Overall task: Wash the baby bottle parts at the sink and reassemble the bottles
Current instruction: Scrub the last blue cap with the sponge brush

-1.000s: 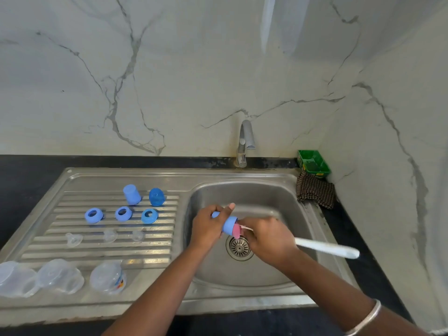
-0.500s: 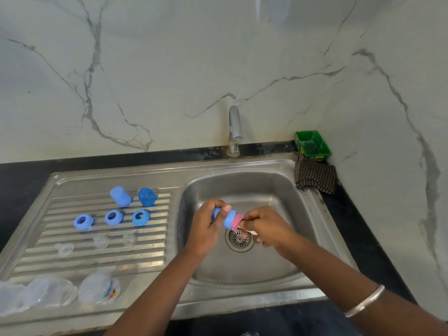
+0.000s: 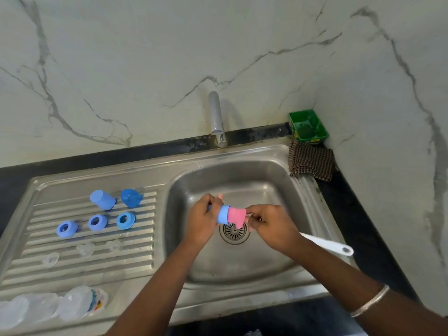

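Item under work: a light blue bottle cap (image 3: pixel 222 214), held on its side over the sink basin (image 3: pixel 271 243), directly above the drain strainer (image 3: pixel 234 231). The pink sponge head (image 3: pixel 235 216) of a bottle brush sits at the cap's open mouth; whether it is partly inside cannot be told.

Left hand (image 3: pixel 203 220): fingers and thumb curled round the cap's closed end, gripping it.

Right hand (image 3: pixel 271 226): fingers closed on the brush close behind the sponge. The white brush handle (image 3: pixel 327 245) sticks out past the wrist toward the basin's right rim.

Handling assessment: the cap is judged a light, rigid plastic shell, unlikely to break but likely slick when wet or soapy. The closed end and side wall are the sound places to hold, leaving the mouth free for the sponge. The sponge looks soft and should compress readily. A dropped cap would land in the basin, above the strainer.

Surroundings: on the ribbed drainboard (image 3: pixel 145 258), two more caps (image 3: pixel 103 200), a row of three blue collar rings (image 3: pixel 97 222), clear teats (image 3: pixel 85 249) in front of them, and clear bottle bodies (image 3: pixel 80 301) at the near left edge. Nothing is reassembled yet. The tap (image 3: pixel 215 117) shows no visible flow. A green tray (image 3: pixel 308 126) and a checked cloth (image 3: pixel 311 161) occupy the right rear corner.
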Tool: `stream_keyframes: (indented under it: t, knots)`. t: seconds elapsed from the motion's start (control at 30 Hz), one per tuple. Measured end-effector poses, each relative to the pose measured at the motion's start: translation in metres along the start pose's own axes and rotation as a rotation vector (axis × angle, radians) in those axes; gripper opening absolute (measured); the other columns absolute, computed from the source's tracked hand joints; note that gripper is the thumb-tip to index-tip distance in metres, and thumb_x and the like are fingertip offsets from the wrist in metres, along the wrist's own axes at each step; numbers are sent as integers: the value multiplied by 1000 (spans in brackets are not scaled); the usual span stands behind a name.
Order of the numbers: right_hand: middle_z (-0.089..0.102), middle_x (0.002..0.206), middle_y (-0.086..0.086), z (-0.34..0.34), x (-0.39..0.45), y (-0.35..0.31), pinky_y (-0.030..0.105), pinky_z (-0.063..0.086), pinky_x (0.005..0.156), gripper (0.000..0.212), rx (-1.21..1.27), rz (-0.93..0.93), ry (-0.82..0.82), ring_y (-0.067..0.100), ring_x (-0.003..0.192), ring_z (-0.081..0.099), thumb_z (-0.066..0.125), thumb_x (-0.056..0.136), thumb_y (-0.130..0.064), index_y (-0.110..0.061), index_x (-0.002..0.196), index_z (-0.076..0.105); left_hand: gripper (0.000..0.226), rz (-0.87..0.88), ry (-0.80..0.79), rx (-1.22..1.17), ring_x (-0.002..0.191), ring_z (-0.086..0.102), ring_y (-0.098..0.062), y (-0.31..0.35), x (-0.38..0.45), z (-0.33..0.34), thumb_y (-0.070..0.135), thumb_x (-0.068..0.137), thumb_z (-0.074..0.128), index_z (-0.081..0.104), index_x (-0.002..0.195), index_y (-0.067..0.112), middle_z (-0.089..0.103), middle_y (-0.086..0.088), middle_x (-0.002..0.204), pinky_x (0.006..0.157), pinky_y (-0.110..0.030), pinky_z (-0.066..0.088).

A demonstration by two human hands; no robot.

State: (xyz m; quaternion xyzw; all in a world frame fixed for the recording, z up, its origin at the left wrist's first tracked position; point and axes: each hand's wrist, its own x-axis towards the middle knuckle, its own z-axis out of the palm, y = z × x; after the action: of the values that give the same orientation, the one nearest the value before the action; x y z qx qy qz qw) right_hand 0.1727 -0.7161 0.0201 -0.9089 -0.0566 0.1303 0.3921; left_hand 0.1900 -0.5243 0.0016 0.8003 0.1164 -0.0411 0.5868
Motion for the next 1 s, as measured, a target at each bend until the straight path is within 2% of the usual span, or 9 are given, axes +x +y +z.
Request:
stream_keyframes:
  t: [0.07, 0.17, 0.27, 0.37, 0.47, 0.57, 0.63, 0.77, 1.0]
  knots:
    - [73, 69, -9, -5, 4, 14, 32, 53, 75, 24, 134, 63, 11, 10, 68, 66, 65, 87, -14, -32, 96, 78, 30, 3, 75, 56, 72, 60, -20, -2, 7, 2, 23, 99, 59, 57, 80, 0, 67, -22, 84, 67, -48, 54]
    - [72, 67, -13, -19, 9, 33, 24, 46, 64, 24, 161, 71, 37, -2, 59, 58, 67, 88, -13, -33, 96, 78, 35, -87, 166, 37, 70, 60, -20, -6, 16, 6, 35, 100, 57, 58, 83, 4, 64, -13, 79, 65, -43, 56]
    - [73, 74, -5, -34, 16, 54, 30, 49, 65, 24, 247, 143, 121, 1, 60, 59, 67, 90, -11, -34, 95, 73, 27, -429, 153, -295, 62, 55, -18, -3, 27, 15, 37, 100, 55, 58, 88, 13, 59, -7, 83, 51, -25, 47]
    - [74, 91, 0, -52, 23, 76, 31, 53, 71, 23, 241, 199, 277, 14, 75, 63, 70, 89, -19, -26, 111, 71, 17, -684, -5, -525, 47, 50, -14, 4, 31, 27, 32, 88, 68, 62, 89, 16, 60, -4, 74, 42, -17, 38]
    - [71, 96, -4, -70, 29, 92, 26, 44, 73, 29, 147, 220, 457, 14, 84, 62, 71, 87, -36, -30, 115, 67, 21, -633, -146, -456, 52, 51, -13, 4, 32, 40, 19, 78, 77, 65, 94, 13, 61, -3, 79, 48, -20, 43]
    - [72, 94, 3, -83, 34, 108, 32, 44, 66, 31, 35, 235, 623, 31, 86, 67, 69, 87, -32, -28, 116, 61, 37, -583, -127, -378, 63, 57, -15, 7, 33, 58, 11, 75, 82, 62, 106, 11, 61, -6, 86, 63, -30, 55]
    - [70, 92, 10, -86, 39, 116, 34, 39, 61, 26, -120, 298, 688, 38, 85, 65, 65, 89, -27, -25, 114, 58, 37, -547, -93, -335, 67, 60, -14, 6, 33, 65, 19, 76, 84, 62, 105, 14, 63, -5, 89, 67, -33, 58]
    - [66, 98, 16, -90, 45, 126, 36, 38, 62, 22, -240, 449, 697, 40, 90, 64, 56, 94, -20, -18, 116, 54, 39, -473, -54, -268, 85, 61, -15, 9, 28, 74, 44, 77, 82, 66, 101, 18, 63, 0, 96, 75, -38, 58]
    - [56, 112, 24, -89, 50, 127, 45, 48, 76, 26, -269, 465, 658, 44, 102, 57, 55, 95, -18, -4, 118, 55, 33, -332, -15, -138, 74, 59, -11, 13, 18, 81, 45, 77, 80, 70, 94, 19, 64, 5, 83, 68, -30, 51]
